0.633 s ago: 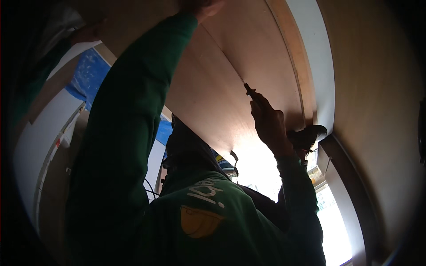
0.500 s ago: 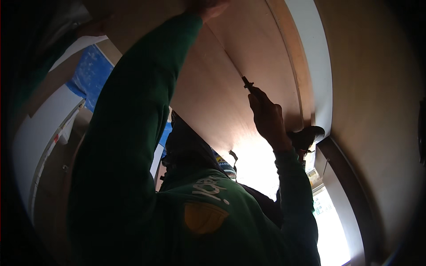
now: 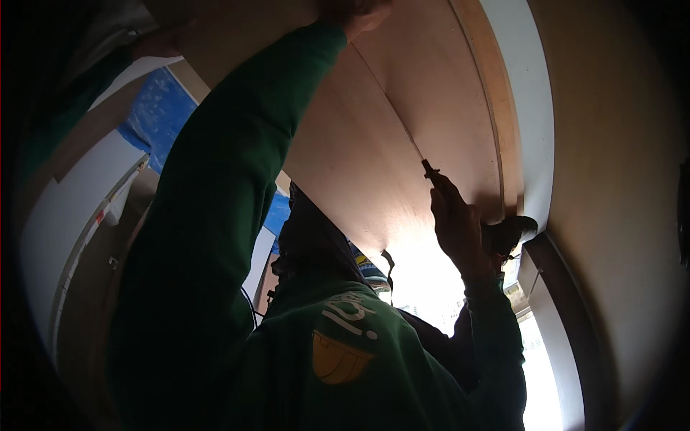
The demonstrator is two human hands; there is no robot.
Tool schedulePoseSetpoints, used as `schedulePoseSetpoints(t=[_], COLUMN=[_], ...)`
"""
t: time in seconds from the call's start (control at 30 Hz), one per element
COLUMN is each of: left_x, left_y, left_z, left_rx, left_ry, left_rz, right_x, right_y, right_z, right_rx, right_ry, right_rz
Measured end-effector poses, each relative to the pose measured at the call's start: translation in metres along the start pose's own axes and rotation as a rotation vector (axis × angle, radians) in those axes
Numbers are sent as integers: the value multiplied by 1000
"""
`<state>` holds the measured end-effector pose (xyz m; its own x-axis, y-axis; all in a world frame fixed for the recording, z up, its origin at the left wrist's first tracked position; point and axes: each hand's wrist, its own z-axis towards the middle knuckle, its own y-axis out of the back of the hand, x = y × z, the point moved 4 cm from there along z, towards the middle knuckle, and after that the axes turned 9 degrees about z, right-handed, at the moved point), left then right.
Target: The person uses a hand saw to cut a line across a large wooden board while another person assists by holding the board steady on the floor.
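Observation:
A broad wooden panel in a light brown tone spans the upper middle, with a thin straight line running along its face. My right hand is closed round a slim dark tool that looks like a utility knife with a small crosswise knob. Its tip meets the lower end of the line. At the top edge my left hand rests at the panel, partly cropped and in shade, so its fingers cannot be made out. A green sleeve covers each of my arms.
Another hand in a green sleeve shows at the upper left, near a blue sheet. Right of the panel run a wooden strip and a pale band. Dark clothing and a dark rounded shape lie below.
My right hand has moved down and slightly right with the knife-like tool, and the line on the panel now reaches farther down. The whole view has shifted a little to the right.

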<state>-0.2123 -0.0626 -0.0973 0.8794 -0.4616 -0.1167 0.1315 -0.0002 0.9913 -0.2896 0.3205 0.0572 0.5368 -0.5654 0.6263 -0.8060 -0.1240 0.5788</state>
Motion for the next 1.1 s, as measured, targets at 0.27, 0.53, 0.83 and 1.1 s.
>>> schedulePoseSetpoints(t=[0.27,0.53,0.83,1.1], left_x=[14,15,0,7], left_y=[-10,-16,-17,-11], left_z=[-4,-7,-11,-5], left_rx=[-38,-140,-98,-93], left_ry=[-25,-29,-37,-19], left_rz=[5,45,-14,18], right_x=[29,52,11,47], right_y=[34,88,-11,110], right_z=[-41,-121,40,-147], right_rx=[55,142,-17,117], right_ry=[-36,-293,7,-274], right_rz=[-16,-68,100,-56])
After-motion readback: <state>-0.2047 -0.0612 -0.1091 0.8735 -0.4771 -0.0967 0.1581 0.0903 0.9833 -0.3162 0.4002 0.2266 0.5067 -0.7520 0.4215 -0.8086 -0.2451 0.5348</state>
